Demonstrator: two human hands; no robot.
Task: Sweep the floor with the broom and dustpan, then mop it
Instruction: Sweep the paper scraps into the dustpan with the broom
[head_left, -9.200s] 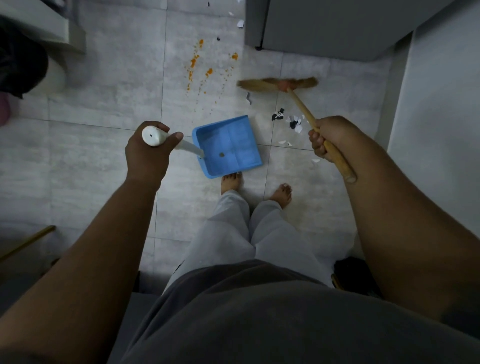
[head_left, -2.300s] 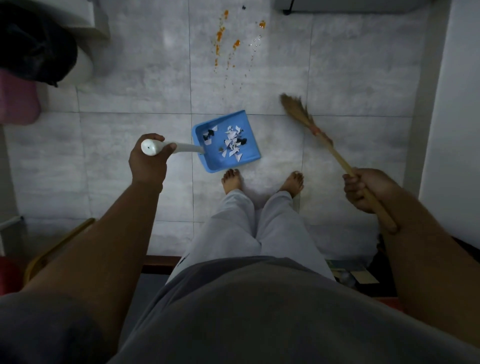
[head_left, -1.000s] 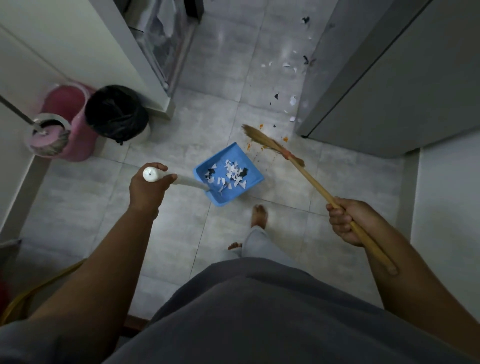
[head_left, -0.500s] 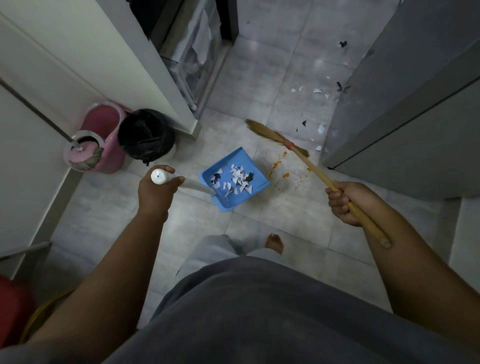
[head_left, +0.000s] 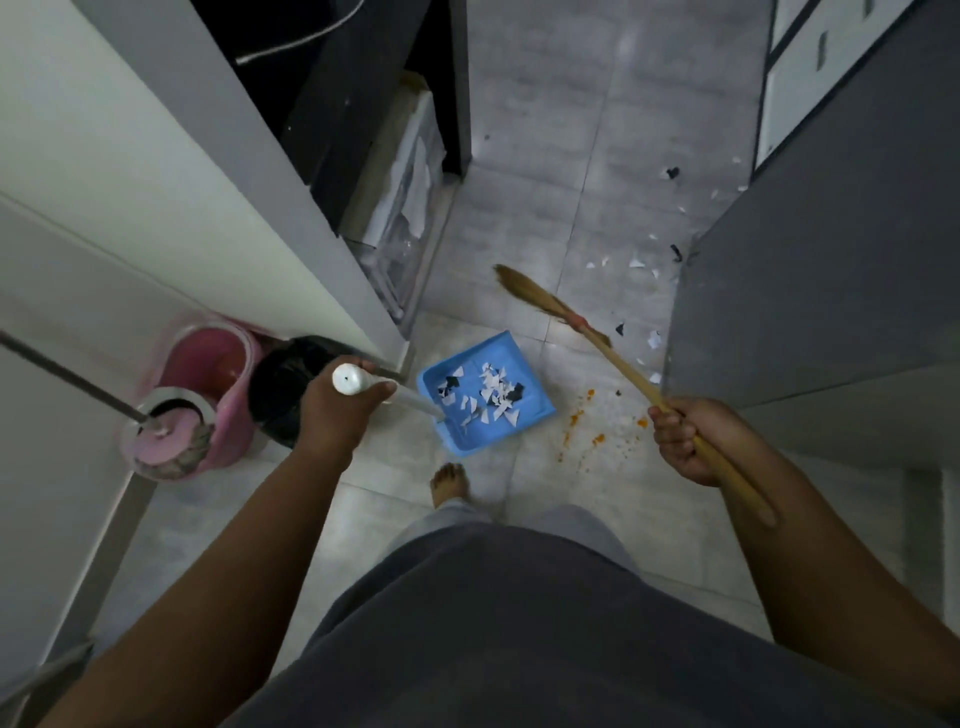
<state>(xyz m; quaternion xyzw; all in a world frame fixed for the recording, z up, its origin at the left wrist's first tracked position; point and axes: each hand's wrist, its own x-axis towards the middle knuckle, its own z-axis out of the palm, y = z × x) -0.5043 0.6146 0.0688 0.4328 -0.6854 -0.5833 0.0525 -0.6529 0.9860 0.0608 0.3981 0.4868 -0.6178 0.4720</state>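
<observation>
My left hand (head_left: 340, 410) grips the white handle of a blue dustpan (head_left: 524, 358), which is held above the floor and carries white and black paper scraps. My right hand (head_left: 691, 441) grips the wooden handle of a broom (head_left: 613, 356); its straw head points up and left, off the floor. More paper scraps (head_left: 641, 265) lie on the grey tiles ahead, next to the grey cabinet. An orange spill (head_left: 587, 421) dots the tiles between the dustpan and my right hand.
A pink mop bucket (head_left: 218, 364) with a mop (head_left: 166, 441) in its wringer stands at the left wall, next to a black-lined bin (head_left: 283, 389). A white cabinet (head_left: 156, 182) is on the left, a grey cabinet (head_left: 831, 291) on the right, with a narrow tiled passage between.
I have stepped forward into the passage, carrying the loaded dustpan and the raised broom. The scraps ahead are nearer, and the orange spill now lies beside my feet.
</observation>
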